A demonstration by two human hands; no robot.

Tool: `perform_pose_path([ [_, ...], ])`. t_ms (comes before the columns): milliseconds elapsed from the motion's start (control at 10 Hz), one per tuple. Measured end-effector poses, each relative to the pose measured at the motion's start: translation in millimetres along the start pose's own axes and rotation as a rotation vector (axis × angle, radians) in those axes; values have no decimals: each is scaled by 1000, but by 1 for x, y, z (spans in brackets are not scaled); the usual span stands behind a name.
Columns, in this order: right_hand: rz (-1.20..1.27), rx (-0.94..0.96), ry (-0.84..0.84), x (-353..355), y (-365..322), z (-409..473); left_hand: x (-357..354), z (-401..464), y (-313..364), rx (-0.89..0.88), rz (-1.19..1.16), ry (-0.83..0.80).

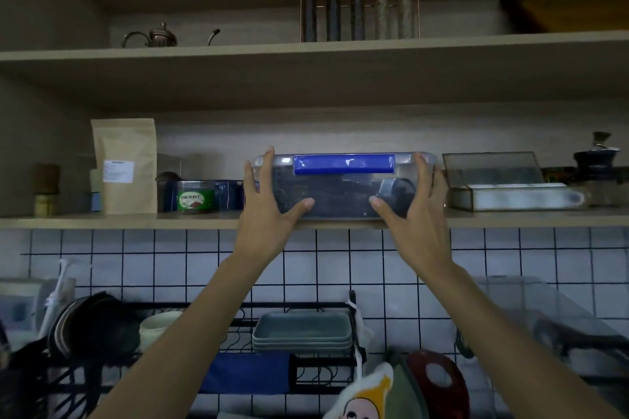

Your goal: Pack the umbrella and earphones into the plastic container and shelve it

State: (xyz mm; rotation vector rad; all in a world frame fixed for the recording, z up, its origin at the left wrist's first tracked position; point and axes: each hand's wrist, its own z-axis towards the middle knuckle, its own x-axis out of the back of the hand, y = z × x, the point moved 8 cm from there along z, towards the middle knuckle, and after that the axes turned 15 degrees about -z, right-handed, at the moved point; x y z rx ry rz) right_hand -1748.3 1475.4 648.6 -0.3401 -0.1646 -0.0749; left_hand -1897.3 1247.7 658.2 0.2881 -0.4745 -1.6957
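Two hands bracket the plastic container [343, 187], which sits on the lower shelf [136, 223], its front edge at or just over the shelf's lip. The left hand [269, 214] clasps the container's left end, fingers [262, 167] reaching up toward the lid corner and the thumb laid across the clear front wall; the right hand [418, 214] mirrors it on the right end. Both are spread wide rather than clenched, curved round the box so that it is held between them.

Judging by the look of it, the container is a stiff, clear-walled box with a snap lid and a blue latch [343, 164] along the top front edge. Dark contents fill most of it (presumably the umbrella, though the dim light does not let me tell the earphones apart). It should be fairly light and rigid, but its smooth walls could slip under dry fingers, so the ends, just below the lid rim, are the sensible places to hold; the rim gives the fingers a ledge.

Left of the container stand a green-labelled tin [195, 201] and a kraft paper bag [126, 163]; right of the container lies a glass box [503, 184], just beside the right hand. A push straight back should seat the container, and sideways drift risks knocking the glass.
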Motion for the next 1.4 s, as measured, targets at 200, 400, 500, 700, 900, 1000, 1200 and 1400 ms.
perform_pose_path([
  [200, -118, 18, -33, -15, 1, 8, -2, 7, -15, 2, 132, -15],
  [400, -193, 10, -68, -28, 4, 14, -5, 15, -26, 36, 192, -27],
  [500, -222, -8, -92, -33, 6, 16, -8, 16, -28, 57, 223, -20],
  [700, -298, -18, -99, -38, 3, 17, -13, 22, -32, 111, 243, -38],
  [900, -328, -60, -136, -40, 1, 20, -12, 22, -29, 116, 261, -43],
  [1000, -322, -64, -135, -39, 0, 21, -12, 19, -27, 130, 276, -45],
  [1200, -244, -67, -215, -34, -1, 20, -10, 19, -22, 177, 235, -105],
  [1400, -42, -76, -24, 34, -22, 21, 39, 14, 29, 40, 138, 60],
])
